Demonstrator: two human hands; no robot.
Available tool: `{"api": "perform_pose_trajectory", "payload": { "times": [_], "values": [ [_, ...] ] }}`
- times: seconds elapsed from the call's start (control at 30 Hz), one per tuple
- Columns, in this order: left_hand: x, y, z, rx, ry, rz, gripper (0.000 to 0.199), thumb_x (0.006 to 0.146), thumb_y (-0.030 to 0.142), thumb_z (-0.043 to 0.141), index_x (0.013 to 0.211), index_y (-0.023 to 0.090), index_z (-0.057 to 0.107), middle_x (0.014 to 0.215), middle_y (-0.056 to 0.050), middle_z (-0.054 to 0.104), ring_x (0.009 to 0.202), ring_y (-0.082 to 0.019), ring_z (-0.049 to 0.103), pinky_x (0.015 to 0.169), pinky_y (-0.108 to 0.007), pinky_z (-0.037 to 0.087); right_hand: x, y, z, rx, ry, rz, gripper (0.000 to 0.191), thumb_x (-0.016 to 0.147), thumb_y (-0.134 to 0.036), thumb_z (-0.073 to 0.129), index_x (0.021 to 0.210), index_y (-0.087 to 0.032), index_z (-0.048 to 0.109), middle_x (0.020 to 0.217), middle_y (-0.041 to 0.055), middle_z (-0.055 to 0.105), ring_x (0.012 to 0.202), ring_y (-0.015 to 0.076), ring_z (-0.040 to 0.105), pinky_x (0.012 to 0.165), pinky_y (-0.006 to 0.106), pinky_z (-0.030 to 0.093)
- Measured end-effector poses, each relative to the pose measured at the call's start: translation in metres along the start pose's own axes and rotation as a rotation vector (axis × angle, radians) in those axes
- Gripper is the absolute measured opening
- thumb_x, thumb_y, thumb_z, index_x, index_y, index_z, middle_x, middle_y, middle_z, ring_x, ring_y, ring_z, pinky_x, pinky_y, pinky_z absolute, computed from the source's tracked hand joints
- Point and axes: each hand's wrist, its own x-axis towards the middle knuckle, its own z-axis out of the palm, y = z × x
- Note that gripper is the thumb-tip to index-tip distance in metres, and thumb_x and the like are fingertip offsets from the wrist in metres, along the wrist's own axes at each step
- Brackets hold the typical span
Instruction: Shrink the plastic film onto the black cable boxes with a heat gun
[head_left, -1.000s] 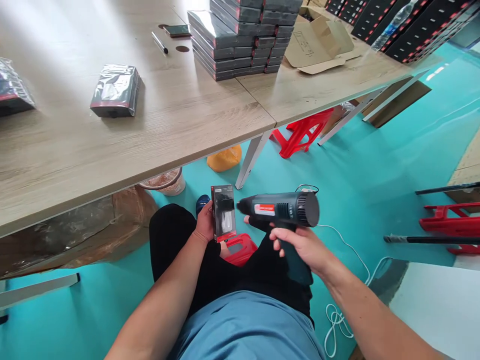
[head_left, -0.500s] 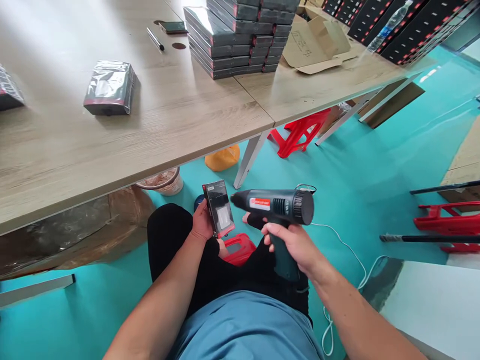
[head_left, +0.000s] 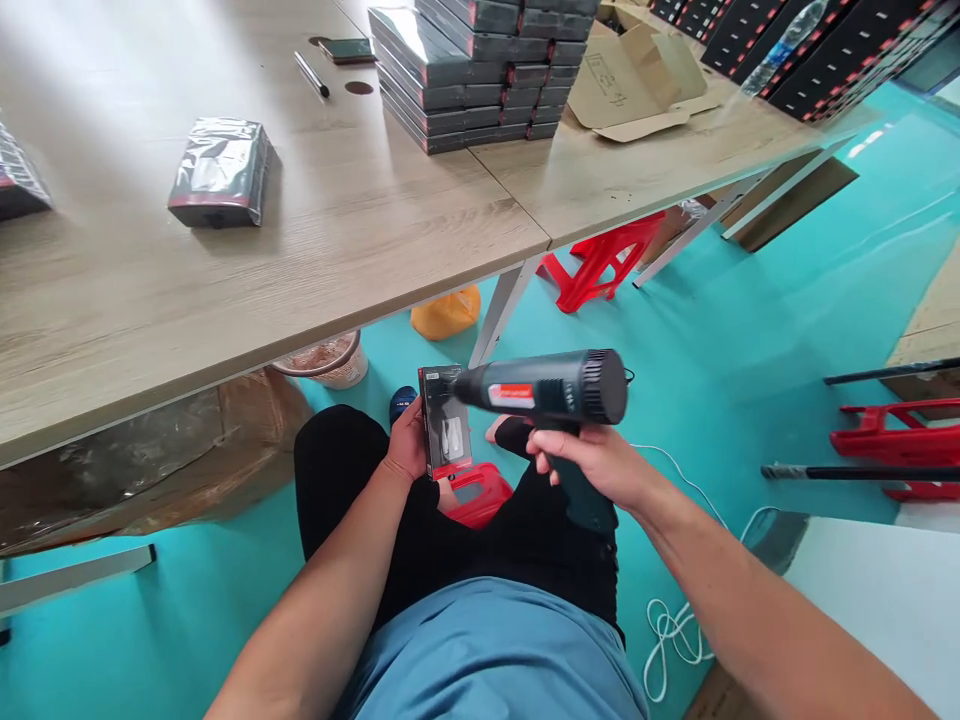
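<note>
My left hand (head_left: pixel 407 440) grips a slim black box (head_left: pixel 448 435) with a red lower edge and a pale picture on its front, held upright above my lap. A dark green heat gun (head_left: pixel 551 390) with a red-and-white label is in my right hand (head_left: pixel 589 458), fingers wrapped around its handle. The gun's nozzle points left and lies over the upper part of the box front; whether the two touch I cannot tell. On the table (head_left: pixel 315 250) stands a shiny film-wrapped box (head_left: pixel 220 172). A tall stack of similar dark boxes (head_left: pixel 472 90) rises behind it.
A pen (head_left: pixel 311 75) and a phone (head_left: pixel 347 50) lie near the stack, beside an opened cardboard carton (head_left: pixel 637 80). Below the table are a waste bin (head_left: pixel 337 365), a yellow bag (head_left: pixel 445 314) and a red stool (head_left: pixel 600 265). A white cord (head_left: pixel 667 640) loops on the floor at right.
The heat gun has risen slightly and shifted left, so its nozzle now overlaps the box. The box has moved a little right and turned more upright.
</note>
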Motion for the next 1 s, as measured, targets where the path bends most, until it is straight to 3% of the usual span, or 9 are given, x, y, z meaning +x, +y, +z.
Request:
{"api": "perform_pose_trajectory", "payload": {
  "times": [0.1, 0.17, 0.33, 0.5, 0.67, 0.8, 0.93, 1.0],
  "values": [
    [0.000, 0.000, 0.002, 0.011, 0.000, -0.011, 0.049, 0.096, 0.052, 0.053, 0.114, 0.012, 0.074, 0.103, -0.016, 0.079, 0.097, -0.035, 0.076, 0.091, -0.051, 0.060, -0.012, -0.007, -0.003, -0.203, -0.290, 0.048, 0.018, 0.077, -0.034, 0.074, 0.068, -0.021, 0.066, 0.061, 0.0003, 0.064, 0.057, 0.0182, 0.059, 0.054, 0.031, 0.051],
    [0.000, -0.001, 0.003, 0.011, -0.028, -0.018, 0.054, 0.097, 0.055, 0.050, 0.117, 0.010, 0.074, 0.108, -0.018, 0.079, 0.100, -0.035, 0.076, 0.092, -0.050, 0.059, -0.019, -0.009, -0.003, -0.295, -0.360, 0.054, 0.013, 0.076, -0.030, 0.075, 0.070, -0.022, 0.066, 0.060, -0.0010, 0.063, 0.055, 0.0177, 0.057, 0.051, 0.030, 0.048],
    [0.002, -0.001, -0.001, 0.018, 0.008, -0.030, 0.047, 0.096, 0.049, 0.056, 0.118, 0.012, 0.074, 0.099, -0.014, 0.080, 0.094, -0.034, 0.077, 0.091, -0.050, 0.060, -0.017, -0.008, 0.004, -0.216, -0.157, 0.000, 0.022, 0.081, -0.041, 0.070, 0.072, -0.022, 0.065, 0.066, 0.0012, 0.064, 0.061, 0.0192, 0.060, 0.056, 0.032, 0.052],
    [0.000, 0.001, -0.002, -0.005, -0.018, 0.027, 0.057, 0.096, 0.054, 0.051, 0.127, 0.010, 0.070, 0.113, -0.018, 0.078, 0.105, -0.036, 0.075, 0.096, -0.052, 0.058, -0.023, 0.003, 0.009, -0.204, -0.297, 0.120, 0.019, 0.075, -0.037, 0.075, 0.073, -0.022, 0.066, 0.064, 0.0007, 0.063, 0.059, 0.0191, 0.059, 0.053, 0.030, 0.050],
    [-0.002, 0.002, 0.003, -0.097, -0.013, 0.161, 0.057, 0.096, 0.051, 0.051, 0.129, 0.008, 0.068, 0.116, -0.019, 0.077, 0.105, -0.033, 0.074, 0.095, -0.049, 0.059, -0.035, 0.036, 0.014, -0.093, -0.007, 0.129, 0.033, 0.081, -0.053, 0.070, 0.076, -0.021, 0.068, 0.072, 0.0037, 0.066, 0.068, 0.0219, 0.063, 0.064, 0.034, 0.055],
    [-0.002, 0.005, 0.004, -0.104, 0.004, 0.219, 0.056, 0.095, 0.051, 0.051, 0.128, 0.010, 0.069, 0.118, -0.017, 0.077, 0.106, -0.032, 0.074, 0.094, -0.047, 0.059, -0.042, 0.049, 0.027, 0.052, -0.138, 0.169, 0.040, 0.079, -0.059, 0.073, 0.082, -0.019, 0.072, 0.075, 0.0057, 0.069, 0.069, 0.0225, 0.064, 0.066, 0.036, 0.056],
    [-0.003, 0.007, 0.006, -0.104, -0.017, 0.261, 0.056, 0.094, 0.053, 0.052, 0.125, 0.010, 0.071, 0.121, -0.017, 0.076, 0.108, -0.033, 0.073, 0.093, -0.047, 0.059, -0.045, 0.053, 0.029, 0.069, 0.043, 0.176, 0.041, 0.081, -0.059, 0.072, 0.083, -0.018, 0.073, 0.075, 0.0053, 0.069, 0.068, 0.0213, 0.063, 0.067, 0.035, 0.055],
    [-0.004, 0.007, 0.007, -0.102, -0.022, 0.262, 0.057, 0.093, 0.054, 0.052, 0.124, 0.010, 0.071, 0.121, -0.017, 0.075, 0.108, -0.033, 0.073, 0.093, -0.047, 0.059, -0.046, 0.054, 0.028, 0.087, 0.000, 0.202, 0.038, 0.083, -0.057, 0.072, 0.083, -0.018, 0.074, 0.076, 0.0056, 0.070, 0.068, 0.0210, 0.063, 0.067, 0.035, 0.055]
  ]
}}
